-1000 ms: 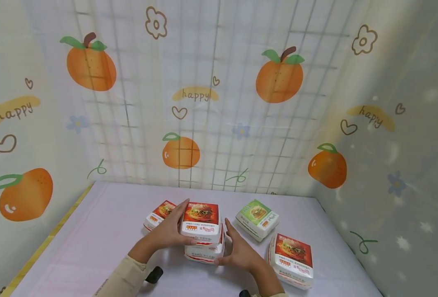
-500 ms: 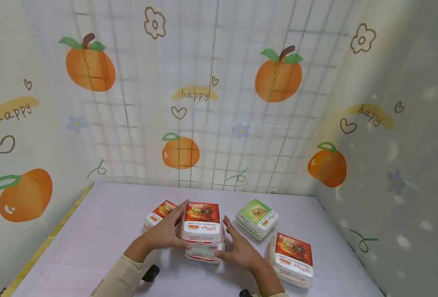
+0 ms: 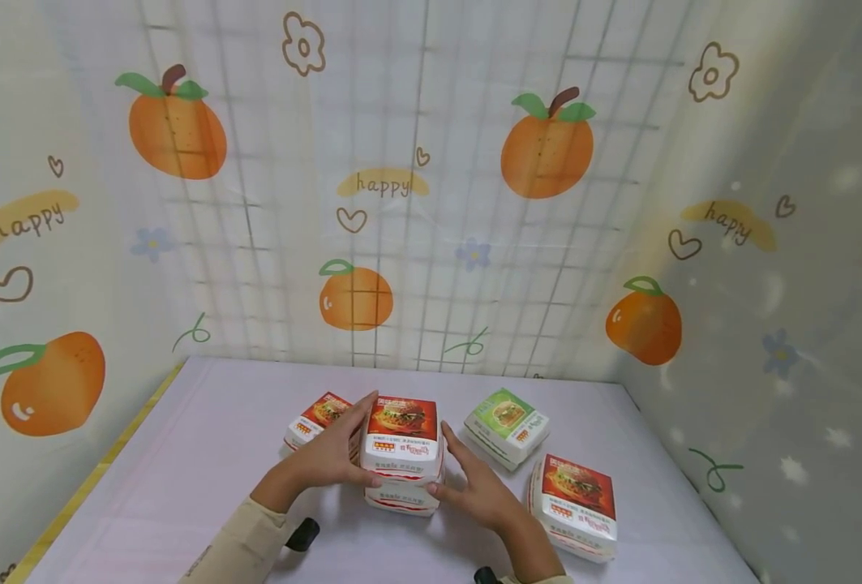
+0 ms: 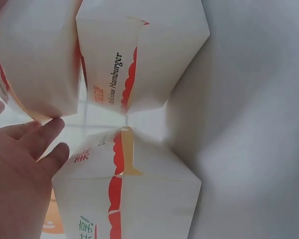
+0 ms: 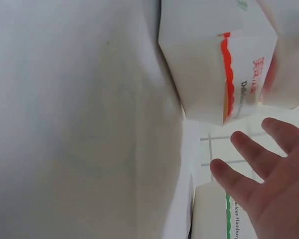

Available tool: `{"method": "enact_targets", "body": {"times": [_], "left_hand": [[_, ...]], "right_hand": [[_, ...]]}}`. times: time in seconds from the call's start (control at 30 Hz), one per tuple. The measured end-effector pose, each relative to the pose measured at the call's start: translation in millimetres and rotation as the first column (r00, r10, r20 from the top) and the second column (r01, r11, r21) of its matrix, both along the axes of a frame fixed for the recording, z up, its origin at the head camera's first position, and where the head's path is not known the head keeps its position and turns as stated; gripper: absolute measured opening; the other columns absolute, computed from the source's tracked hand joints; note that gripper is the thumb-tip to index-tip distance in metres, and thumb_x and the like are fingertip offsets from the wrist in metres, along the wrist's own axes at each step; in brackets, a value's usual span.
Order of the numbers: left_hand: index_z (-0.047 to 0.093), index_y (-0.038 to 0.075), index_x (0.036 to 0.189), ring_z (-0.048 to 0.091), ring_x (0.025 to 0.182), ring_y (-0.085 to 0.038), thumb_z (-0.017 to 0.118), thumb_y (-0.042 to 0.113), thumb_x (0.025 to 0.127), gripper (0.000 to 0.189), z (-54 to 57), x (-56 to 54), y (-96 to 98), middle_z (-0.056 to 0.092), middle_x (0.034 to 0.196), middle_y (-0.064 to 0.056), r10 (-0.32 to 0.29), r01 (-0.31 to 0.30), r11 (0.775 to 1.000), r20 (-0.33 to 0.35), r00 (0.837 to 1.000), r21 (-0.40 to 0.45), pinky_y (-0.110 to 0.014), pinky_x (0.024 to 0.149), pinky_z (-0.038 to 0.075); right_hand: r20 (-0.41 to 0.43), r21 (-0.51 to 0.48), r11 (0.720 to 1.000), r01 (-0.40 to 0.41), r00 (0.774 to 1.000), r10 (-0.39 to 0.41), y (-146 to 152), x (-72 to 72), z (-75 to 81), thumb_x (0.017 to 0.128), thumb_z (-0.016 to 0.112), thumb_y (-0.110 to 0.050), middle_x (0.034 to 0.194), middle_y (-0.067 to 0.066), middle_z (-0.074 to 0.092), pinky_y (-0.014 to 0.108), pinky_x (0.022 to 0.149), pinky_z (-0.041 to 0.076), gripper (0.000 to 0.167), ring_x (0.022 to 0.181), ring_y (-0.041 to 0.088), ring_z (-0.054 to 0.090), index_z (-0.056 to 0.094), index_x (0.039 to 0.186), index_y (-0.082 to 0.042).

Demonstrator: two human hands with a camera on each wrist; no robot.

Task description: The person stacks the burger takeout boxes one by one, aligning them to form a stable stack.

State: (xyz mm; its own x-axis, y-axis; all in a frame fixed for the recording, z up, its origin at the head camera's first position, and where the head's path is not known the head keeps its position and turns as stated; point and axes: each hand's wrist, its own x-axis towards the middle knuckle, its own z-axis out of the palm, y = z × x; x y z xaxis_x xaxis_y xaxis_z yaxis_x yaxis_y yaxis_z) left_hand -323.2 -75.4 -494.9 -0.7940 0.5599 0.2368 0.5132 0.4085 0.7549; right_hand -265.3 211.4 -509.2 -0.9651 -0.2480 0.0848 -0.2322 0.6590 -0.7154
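Observation:
Two white hamburger boxes are stacked in the middle of the table in the head view. The upper box (image 3: pixel 401 438), with a red burger-print lid, sits squarely over the lower box (image 3: pixel 401 499). My left hand (image 3: pixel 321 458) holds the upper one from the left, thumb at its front corner and fingers along its far left side. On the other side, my right hand (image 3: pixel 478 491) touches the stack with thumb and index finger near the right front corner. Its other fingers (image 5: pixel 249 154) are straight and spread, apart from the boxes in the right wrist view.
Left of the stack lies another red-lidded box (image 3: pixel 321 418), partly behind my left hand. A green-lidded box (image 3: pixel 507 428) and a red-lidded box (image 3: pixel 572 507) sit to the right. A patterned curtain (image 3: pixel 431 243) encloses the table (image 3: pixel 182 470).
The upper box has shifted slightly right over the lower one, with my left hand on it. My right hand's index finger has come in against the upper box's side.

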Motion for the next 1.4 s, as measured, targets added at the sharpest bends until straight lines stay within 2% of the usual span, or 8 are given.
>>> {"method": "enact_targets", "body": {"times": [0.23,0.43,0.57,0.7,0.8,1.0,1.23,1.4], "left_hand": [[0.008,0.039,0.155,0.013,0.144,-0.012,0.086,0.06,0.06,0.124,-2.5,1.0,3.3,0.014,0.159,0.012,-0.003,0.003,1.0,0.01,1.0,0.002,-0.049,0.114,0.019],[0.009,0.036,0.156,0.014,0.144,-0.012,0.086,0.058,0.061,0.124,-2.2,1.6,6.3,0.015,0.159,0.012,-0.01,0.01,1.0,0.028,1.0,0.012,-0.047,0.114,0.019],[0.01,0.034,0.156,0.016,0.144,-0.014,0.086,0.057,0.062,0.124,-0.4,3.0,7.3,0.016,0.159,0.012,0.001,-0.001,1.0,0.044,0.999,0.003,-0.051,0.113,0.02],[0.008,0.039,0.155,0.019,0.143,-0.015,0.087,0.058,0.06,0.126,-0.7,2.9,5.0,0.016,0.159,0.009,0.0,0.0,1.0,0.05,0.999,0.003,-0.049,0.113,0.022],[0.005,0.044,0.154,0.021,0.142,-0.017,0.086,0.063,0.056,0.128,-2.6,1.3,0.6,0.016,0.159,0.008,0.018,-0.017,0.999,0.024,1.0,-0.045,-0.049,0.111,0.026],[0.003,0.035,0.157,0.026,0.141,-0.021,0.084,0.068,0.052,0.137,-11.3,-1.1,-4.9,0.017,0.16,0.005,0.029,-0.031,0.988,-0.016,0.999,-0.15,-0.05,0.109,0.031],[-0.002,0.039,0.155,0.034,0.138,-0.024,0.088,0.061,0.052,0.139,-25.2,-2.4,-3.7,0.041,0.149,-0.005,0.034,-0.032,0.984,0.009,0.999,-0.173,-0.058,0.109,0.025],[-0.004,0.037,0.155,0.03,0.139,-0.023,0.092,0.051,0.053,0.141,-30.7,-3.8,-1.4,0.036,0.152,-0.003,0.018,-0.013,0.991,0.036,0.999,-0.133,-0.055,0.11,0.025]], "right_hand": [[0.015,-0.036,0.999,0.002,1.0,-0.002,2,1.5,0.4,0.081,0.07,-0.055,0.155,0.006,0.032,0.058,0.105,0.033,0.094,0.137,0.034,0.036,0.013,0.155,-0.041],[0.044,-0.042,0.999,0.025,0.999,-0.023,3,0.4,-0.9,0.081,0.072,-0.054,0.155,0.007,0.031,0.059,0.104,0.033,0.097,0.137,0.036,0.034,0.013,0.156,-0.037],[0.045,-0.054,0.998,0.031,0.999,-0.029,4,-0.3,-2.9,0.08,0.073,-0.053,0.157,0.004,0.028,0.057,0.105,0.032,0.097,0.138,0.033,0.033,0.013,0.155,-0.04],[0.025,-0.076,0.997,0.018,1.0,-0.017,5,0.1,-4.5,0.077,0.076,-0.052,0.158,0.001,0.027,0.056,0.105,0.034,0.102,0.138,0.03,0.035,0.01,0.155,-0.042],[0.021,-0.103,0.995,0.002,1.0,0.0,6,0.1,-5.7,0.073,0.081,-0.049,0.158,0.003,0.027,0.057,0.105,0.034,0.112,0.137,0.033,0.036,0.006,0.155,-0.04],[0.069,-0.099,0.995,0.006,0.998,0.001,7,-3.6,-12.4,0.063,0.088,-0.049,0.157,0.006,0.027,0.058,0.104,0.034,0.126,0.135,0.038,0.037,0.002,0.155,-0.04],[0.066,-0.116,0.993,-0.018,0.998,0.025,6,-7.4,-18.8,0.061,0.09,-0.045,0.156,0.011,0.028,0.053,0.105,0.035,0.132,0.137,0.033,0.036,-0.001,0.156,-0.035],[0.054,-0.134,0.99,-0.032,0.998,0.04,6,-10.2,-20.3,0.061,0.091,-0.041,0.155,0.013,0.031,0.053,0.105,0.035,0.136,0.137,0.033,0.037,-0.004,0.157,-0.03]]}}
